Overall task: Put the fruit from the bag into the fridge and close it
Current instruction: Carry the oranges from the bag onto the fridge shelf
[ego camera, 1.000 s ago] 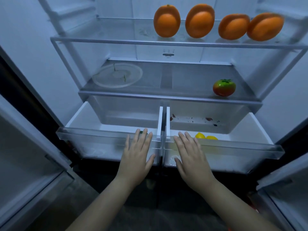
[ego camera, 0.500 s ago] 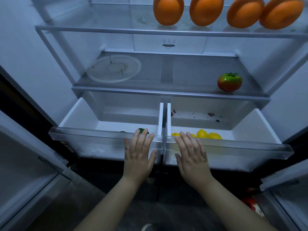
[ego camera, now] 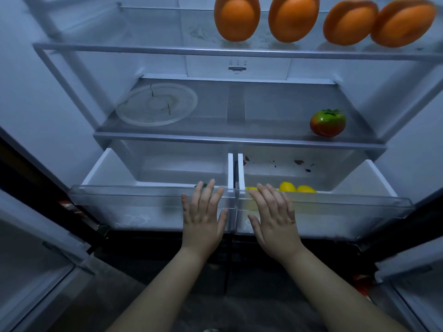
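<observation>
Fridge: the fridge (ego camera: 48, 104) stands open, its doors (ego camera: 36, 259) swung out at the lower corners, and both bottom drawers are pulled out.
Left hand: the left hand (ego camera: 202, 216) lies flat on the clear front of the left drawer (ego camera: 124, 204), at its inner end. The fingers are straight and slightly spread, pointing up into the fridge, with the tips at the top rim, and they grip nothing.
Right hand: the right hand (ego camera: 273, 219) lies flat the same way on the front of the right drawer (ego camera: 347, 209), at its inner end. The fingers are straight, lean a little leftward and hold nothing.
Arms: both forearms are bare and rise from the lower edge toward the drawers' shared middle.
Yellow fruits: the yellow fruits (ego camera: 287, 186) lie in the right drawer just behind its front, just beyond the right hand's fingertips. Only their tops show, so their long axis cannot be told.
Green thing: a small green thing (ego camera: 203, 185) shows in the left drawer by the left fingertips, too hidden to name.
Oranges: four oranges (ego camera: 236, 17) sit in a row on the top shelf (ego camera: 119, 47), well above the hands. The left two are upright and the right two tilted.
Red-and-green fruit: the red-and-green fruit (ego camera: 328, 122) sits stalk up at the right end of the middle shelf (ego camera: 215, 137).
Plate: a round clear plate (ego camera: 157, 104) lies flat at that shelf's left.
</observation>
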Motion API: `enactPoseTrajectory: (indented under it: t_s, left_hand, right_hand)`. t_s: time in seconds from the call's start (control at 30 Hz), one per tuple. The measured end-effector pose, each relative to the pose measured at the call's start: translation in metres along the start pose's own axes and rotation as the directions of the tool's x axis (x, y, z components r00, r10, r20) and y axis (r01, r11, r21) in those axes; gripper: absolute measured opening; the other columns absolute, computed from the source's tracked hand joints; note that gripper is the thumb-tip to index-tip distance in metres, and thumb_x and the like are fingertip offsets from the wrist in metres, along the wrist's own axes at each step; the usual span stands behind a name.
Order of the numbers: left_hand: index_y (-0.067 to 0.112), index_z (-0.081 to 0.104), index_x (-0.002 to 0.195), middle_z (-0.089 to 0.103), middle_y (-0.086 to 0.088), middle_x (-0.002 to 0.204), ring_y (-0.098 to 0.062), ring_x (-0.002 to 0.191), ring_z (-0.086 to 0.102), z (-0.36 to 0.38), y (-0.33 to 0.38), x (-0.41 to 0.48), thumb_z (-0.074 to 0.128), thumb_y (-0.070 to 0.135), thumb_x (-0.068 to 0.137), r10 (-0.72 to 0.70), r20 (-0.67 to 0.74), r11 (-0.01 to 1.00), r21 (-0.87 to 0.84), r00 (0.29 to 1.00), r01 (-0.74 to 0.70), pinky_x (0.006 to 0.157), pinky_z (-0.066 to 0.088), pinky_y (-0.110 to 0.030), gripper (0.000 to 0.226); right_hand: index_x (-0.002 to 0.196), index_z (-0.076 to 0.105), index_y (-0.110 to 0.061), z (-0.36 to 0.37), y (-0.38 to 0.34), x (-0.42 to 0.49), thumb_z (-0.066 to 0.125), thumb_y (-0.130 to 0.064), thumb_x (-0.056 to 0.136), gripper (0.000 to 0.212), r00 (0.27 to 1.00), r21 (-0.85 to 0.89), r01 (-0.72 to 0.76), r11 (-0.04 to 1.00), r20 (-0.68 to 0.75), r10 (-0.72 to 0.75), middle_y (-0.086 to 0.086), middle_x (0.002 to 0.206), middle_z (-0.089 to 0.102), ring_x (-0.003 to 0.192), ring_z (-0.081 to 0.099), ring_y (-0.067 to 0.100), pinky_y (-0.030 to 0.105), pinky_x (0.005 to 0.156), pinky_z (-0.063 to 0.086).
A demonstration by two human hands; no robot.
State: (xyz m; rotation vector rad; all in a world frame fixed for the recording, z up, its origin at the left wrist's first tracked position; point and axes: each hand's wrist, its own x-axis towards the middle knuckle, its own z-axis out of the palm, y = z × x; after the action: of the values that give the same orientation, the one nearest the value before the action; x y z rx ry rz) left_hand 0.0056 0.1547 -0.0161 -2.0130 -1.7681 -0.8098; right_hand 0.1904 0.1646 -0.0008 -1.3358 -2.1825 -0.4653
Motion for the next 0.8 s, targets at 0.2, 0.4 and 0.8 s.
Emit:
enactPoseTrajectory:
  t_s: [0.2,0.4,0.8]
  left_hand:
    - [0.016,0.037,0.137,0.04,-0.008,0.144,-0.026,0.138,0.025,0.011,-0.009,0.034,0.039,0.035,0.093,-0.021,0.067,0.997,-0.067,0.998,0.025,0.114,0.007,-0.051,0.048]
    - [0.017,0.031,0.142,0.03,-0.005,0.151,-0.024,0.142,0.018,0.024,-0.016,0.059,0.04,0.036,0.093,-0.014,0.127,0.997,-0.079,0.992,0.024,0.115,0.005,-0.05,0.053]
    - [0.015,0.017,0.149,0.008,-0.006,0.157,-0.027,0.145,0.004,0.046,-0.033,0.09,0.034,0.041,0.094,0.05,0.183,0.998,0.024,0.982,-0.056,0.115,0.007,-0.05,0.063]
  right_hand:
    - [0.141,0.035,-0.012,0.009,0.003,0.011,0.053,-0.036,0.087,0.061,1.0,-0.059,0.019,0.998,0.025,-0.017,0.005,0.146,0.033,0.139,0.027,0.022,0.038,0.117,0.011]
    - [0.144,0.03,-0.011,0.022,0.012,0.035,0.05,-0.04,0.089,0.065,0.997,-0.102,0.013,0.995,0.08,-0.004,0.01,0.149,0.03,0.141,0.023,0.025,0.042,0.117,0.011]
    - [0.149,0.015,-0.006,0.042,0.027,0.068,0.049,-0.039,0.091,0.075,0.991,-0.146,-0.009,0.989,0.132,0.028,0.015,0.156,0.011,0.145,0.007,0.03,0.048,0.116,0.012]
